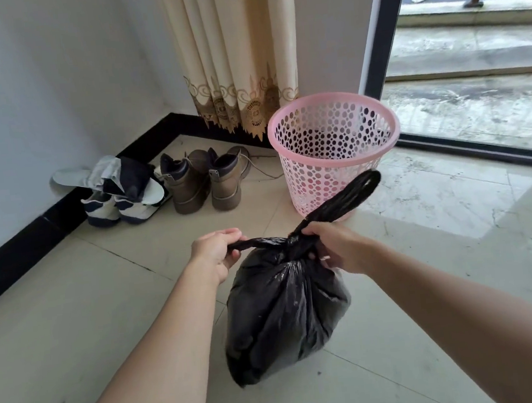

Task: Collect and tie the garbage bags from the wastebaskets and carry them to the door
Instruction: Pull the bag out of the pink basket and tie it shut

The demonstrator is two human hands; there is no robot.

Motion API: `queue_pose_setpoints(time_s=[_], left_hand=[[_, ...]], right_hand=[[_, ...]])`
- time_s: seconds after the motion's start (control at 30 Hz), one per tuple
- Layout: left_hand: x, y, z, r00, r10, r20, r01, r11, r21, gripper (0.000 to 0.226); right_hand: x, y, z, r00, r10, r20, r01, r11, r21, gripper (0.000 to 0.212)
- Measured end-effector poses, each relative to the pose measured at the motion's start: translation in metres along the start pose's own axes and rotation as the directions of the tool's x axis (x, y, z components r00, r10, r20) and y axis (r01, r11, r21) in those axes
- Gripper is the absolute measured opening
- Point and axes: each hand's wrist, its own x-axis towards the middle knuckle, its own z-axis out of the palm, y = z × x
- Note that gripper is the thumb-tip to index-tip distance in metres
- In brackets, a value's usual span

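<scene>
A full black garbage bag (285,313) hangs in front of me above the tiled floor, its neck gathered into two twisted strands. My left hand (216,255) grips the strand that runs out to the left. My right hand (337,246) holds the neck at the crossing point, and the other strand loops up and to the right past it. Behind the bag stands a pink perforated wastebasket (331,120) with no liner visible in it.
Brown boots (207,181) and white sneakers (119,205) sit by the black baseboard on the left. A cream curtain (230,52) hangs behind the basket. A glass sliding door frame (384,27) on the right gives onto a balcony.
</scene>
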Motion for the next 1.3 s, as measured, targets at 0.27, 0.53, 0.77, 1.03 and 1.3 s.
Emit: queue_pose_setpoints(time_s=[0.27,0.53,0.77,1.03,1.3], left_hand=[[0.002,0.004,0.007,0.981,0.075,0.179,-0.031,0.971,-0.237,0.017],[-0.021,-0.035,0.016,0.902,-0.066,0.427,-0.182,0.838,0.514,0.049],[-0.014,-0.042,0.025,0.908,0.045,0.417,-0.318,0.724,0.613,0.012],[-0.011,-0.038,0.018,0.924,-0.002,0.383,-0.238,0.779,0.580,0.013],[-0.008,-0.034,0.005,0.932,-0.010,0.362,-0.217,0.784,0.582,0.020]], right_hand=[[-0.008,-0.006,0.002,0.969,0.072,0.236,-0.067,0.997,-0.027,0.006],[-0.004,-0.008,-0.007,0.975,0.054,0.215,-0.116,0.951,0.288,0.024],[-0.007,-0.012,-0.011,0.983,-0.025,0.180,-0.010,0.981,0.192,0.031],[-0.011,-0.017,-0.004,0.996,-0.076,0.034,0.071,0.988,0.135,0.029],[-0.017,-0.022,-0.012,0.980,-0.101,0.171,0.164,0.897,-0.411,0.037]])
